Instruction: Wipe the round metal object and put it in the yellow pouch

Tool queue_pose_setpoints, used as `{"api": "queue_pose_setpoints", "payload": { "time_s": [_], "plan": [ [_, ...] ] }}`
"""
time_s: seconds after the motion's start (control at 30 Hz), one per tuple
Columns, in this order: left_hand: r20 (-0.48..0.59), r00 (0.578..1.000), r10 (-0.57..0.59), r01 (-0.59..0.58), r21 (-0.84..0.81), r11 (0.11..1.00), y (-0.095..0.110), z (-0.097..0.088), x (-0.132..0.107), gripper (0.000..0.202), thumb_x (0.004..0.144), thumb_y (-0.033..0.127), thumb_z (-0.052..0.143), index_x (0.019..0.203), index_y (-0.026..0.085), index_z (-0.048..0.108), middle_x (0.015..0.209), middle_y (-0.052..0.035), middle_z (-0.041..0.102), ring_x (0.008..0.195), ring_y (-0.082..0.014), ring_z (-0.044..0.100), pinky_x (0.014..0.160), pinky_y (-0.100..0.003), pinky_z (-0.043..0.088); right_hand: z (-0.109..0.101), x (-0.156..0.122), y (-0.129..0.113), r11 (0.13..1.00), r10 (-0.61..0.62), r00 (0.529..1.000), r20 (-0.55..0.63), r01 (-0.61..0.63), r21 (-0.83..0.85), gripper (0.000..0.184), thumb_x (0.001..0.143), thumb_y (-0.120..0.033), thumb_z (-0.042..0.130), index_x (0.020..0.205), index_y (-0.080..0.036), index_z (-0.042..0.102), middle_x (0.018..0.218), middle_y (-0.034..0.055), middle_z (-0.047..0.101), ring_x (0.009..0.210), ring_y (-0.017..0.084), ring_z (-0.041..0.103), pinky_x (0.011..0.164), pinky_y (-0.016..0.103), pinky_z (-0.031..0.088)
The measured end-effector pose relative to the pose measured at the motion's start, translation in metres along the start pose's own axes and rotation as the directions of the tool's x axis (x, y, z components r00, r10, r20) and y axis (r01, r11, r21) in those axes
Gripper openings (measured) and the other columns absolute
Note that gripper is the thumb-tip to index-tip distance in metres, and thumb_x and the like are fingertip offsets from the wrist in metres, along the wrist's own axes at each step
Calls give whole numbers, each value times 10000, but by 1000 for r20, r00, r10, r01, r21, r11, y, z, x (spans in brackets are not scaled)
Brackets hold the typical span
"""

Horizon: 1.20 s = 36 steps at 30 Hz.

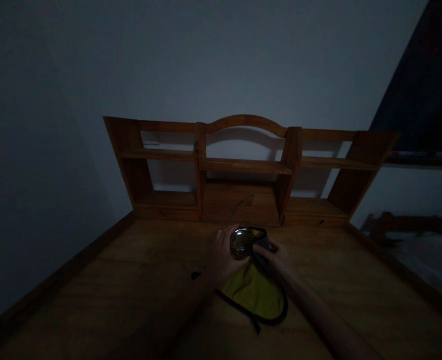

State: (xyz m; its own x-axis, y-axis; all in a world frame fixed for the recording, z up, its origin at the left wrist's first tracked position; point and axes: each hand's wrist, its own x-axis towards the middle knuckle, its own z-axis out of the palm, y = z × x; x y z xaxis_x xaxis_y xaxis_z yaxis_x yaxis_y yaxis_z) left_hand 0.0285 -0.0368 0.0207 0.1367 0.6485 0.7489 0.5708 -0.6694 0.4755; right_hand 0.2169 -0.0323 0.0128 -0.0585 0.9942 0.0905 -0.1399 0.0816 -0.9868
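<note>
A yellow cloth pouch (256, 295) with a dark edging lies on the wooden desk (130, 290) in dim light. At its far end sits a round shiny metal object (242, 241), like a small tin or lid. My left hand (223, 257) is curled around the left side of that metal object. My right hand (277, 257) pinches the pouch's dark rim right beside it. Both forearms reach in from the bottom of the view.
A wooden shelf unit (243, 167) with open compartments stands at the back of the desk against a pale wall. A small dark speck (195, 275) lies left of my left wrist. At the right, beyond the desk's edge, are blurred furniture and a dark panel.
</note>
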Motion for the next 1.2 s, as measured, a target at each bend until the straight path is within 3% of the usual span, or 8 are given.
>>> {"api": "queue_pose_setpoints", "payload": {
  "time_s": [0.23, 1.2],
  "plan": [
    [4, 1000, 3, -4, 14, 1000, 0, 0, 0, 771, 628, 249, 774, 1308, 238, 412, 1281, -83, 546, 1172, -274, 493, 1001, -451, 427, 2, 1, 1, 999, -43, 999, -22, 43, -5, 435, 608, -410, 836, 969, -202, 711, 836, 39, 745, 688, 207, 667, 596, 271, 500],
    [-8, 1000, -17, 17, 11, 1000, 5, -1, 1, 714, 653, 266, 762, 1285, 236, 431, 1248, -74, 571, 1147, -256, 511, 984, -431, 440, 4, -3, -7, 1000, -21, 1000, -3, 21, -13, 479, 601, -444, 831, 991, -190, 718, 850, 44, 741, 688, 204, 664, 601, 273, 496]
  ]
}}
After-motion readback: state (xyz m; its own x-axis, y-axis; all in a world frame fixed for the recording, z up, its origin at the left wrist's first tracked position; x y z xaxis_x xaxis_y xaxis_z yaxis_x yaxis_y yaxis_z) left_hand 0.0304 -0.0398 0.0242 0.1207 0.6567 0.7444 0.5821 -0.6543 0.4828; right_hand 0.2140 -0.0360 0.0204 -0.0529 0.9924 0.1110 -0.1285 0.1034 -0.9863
